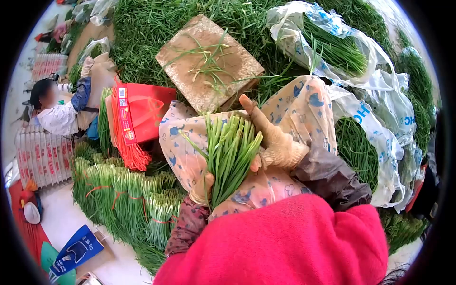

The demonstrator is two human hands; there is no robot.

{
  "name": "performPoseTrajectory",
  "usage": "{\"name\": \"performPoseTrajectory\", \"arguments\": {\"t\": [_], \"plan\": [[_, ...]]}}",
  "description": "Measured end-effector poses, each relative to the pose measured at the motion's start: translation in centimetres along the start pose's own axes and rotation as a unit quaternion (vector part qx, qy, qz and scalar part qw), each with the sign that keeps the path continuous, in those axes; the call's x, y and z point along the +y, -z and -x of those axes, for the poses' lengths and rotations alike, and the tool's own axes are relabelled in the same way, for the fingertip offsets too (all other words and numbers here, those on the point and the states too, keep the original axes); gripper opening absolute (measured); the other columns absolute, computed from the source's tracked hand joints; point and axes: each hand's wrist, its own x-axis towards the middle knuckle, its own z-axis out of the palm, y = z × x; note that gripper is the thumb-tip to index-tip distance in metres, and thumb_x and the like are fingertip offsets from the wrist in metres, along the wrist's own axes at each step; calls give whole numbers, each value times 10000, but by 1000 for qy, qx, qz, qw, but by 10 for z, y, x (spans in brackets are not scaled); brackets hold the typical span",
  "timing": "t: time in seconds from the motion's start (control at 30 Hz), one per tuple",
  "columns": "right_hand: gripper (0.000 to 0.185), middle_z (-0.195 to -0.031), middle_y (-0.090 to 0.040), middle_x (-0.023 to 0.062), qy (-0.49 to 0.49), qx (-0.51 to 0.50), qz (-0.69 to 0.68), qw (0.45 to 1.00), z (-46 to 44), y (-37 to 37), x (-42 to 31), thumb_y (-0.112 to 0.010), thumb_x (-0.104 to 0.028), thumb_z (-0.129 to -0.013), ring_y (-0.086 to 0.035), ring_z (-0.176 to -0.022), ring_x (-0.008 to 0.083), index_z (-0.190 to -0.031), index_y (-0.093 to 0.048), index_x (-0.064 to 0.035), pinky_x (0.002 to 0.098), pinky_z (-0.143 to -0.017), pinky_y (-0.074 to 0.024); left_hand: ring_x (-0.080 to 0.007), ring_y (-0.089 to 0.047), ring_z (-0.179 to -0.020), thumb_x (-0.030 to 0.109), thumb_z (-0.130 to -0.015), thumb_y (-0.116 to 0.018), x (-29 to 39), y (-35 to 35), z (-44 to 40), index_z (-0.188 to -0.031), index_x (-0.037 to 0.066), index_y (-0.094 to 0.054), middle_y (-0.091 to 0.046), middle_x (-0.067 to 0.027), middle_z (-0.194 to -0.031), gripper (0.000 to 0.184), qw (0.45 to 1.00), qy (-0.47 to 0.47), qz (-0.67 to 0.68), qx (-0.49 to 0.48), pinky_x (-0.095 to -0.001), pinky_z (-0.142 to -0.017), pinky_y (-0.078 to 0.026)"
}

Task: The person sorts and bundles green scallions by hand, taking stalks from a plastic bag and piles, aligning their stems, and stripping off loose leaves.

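A loose bunch of green chives (229,154) stands over my lap, cut ends upward. My left hand (201,189), in a beige glove with bare fingertips, is closed around the lower left of the bunch. On the bunch's right side is my right hand (273,140), gloved the same way, with one finger stretched upward and another digit apart near the stems. It appears to hold nothing; whether it touches the bunch, I cannot tell. A patterned plastic apron (304,107) covers my knees beneath both hands.
Ahead, a worn brown board (204,64) carries loose stems. A red bag (147,109) with red ties (134,156) stands left, above several tied chive bundles (118,194). Plastic bags (375,97) of chives are right. A co-worker (59,111) sits far left.
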Motion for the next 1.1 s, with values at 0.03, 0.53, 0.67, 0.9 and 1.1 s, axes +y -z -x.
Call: {"name": "performPoseTrajectory", "arguments": {"t": [0.03,0.53,0.67,0.9,1.1], "plan": [[1343,-1449,-362,129,5,34,-37,999,-2,-6,6,-883,-449,-560,-385,-1298,232,-1520,13,-169,351,-1075,-296,-154,-564,-1012,602,-796,-653,-5,2,2,-1331,0,-441,-571,-62,-1181,833,1000,-14,8,-15,-281,-836,-485],[1237,-1526,-242,66,-4,-30,-119,992,0,14,-3,-901,-282,-585,-297,-1371,241,-1518,-100,-147,390,-1115,-241,-157,-627,-872,499,-957,-457,-34,17,-5,-1233,28,-536,-640,-60,-1047,552,980,74,177,55,-291,-738,-545],[1186,-1486,-299,18,-51,21,-231,971,11,20,2,-904,-226,-587,-329,-1346,227,-1500,-152,-141,421,-1073,-323,-172,-617,-948,473,-972,-438,-43,30,-5,-1274,32,-505,-618,-65,-1136,538,979,57,194,25,-293,-797,-535],[1308,-1418,-370,102,-27,-5,-97,995,1,4,20,-900,-112,-601,-379,-1275,210,-1521,24,-219,348,-1048,-329,-173,-601,-979,429,-970,-465,-23,18,-16,-1323,26,-441,-585,-74,-1190,536,974,92,205,-16,-269,-822,-511],[1363,-1246,-523,73,32,-67,-328,942,-37,-7,43,-902,-93,-594,-511,-1102,191,-1507,99,-239,344,-971,-406,-140,-604,-783,283,-958,-512,-12,20,-38,-1140,27,-557,-621,-47,-958,317,964,188,140,-127,-258,-648,-511]]}}
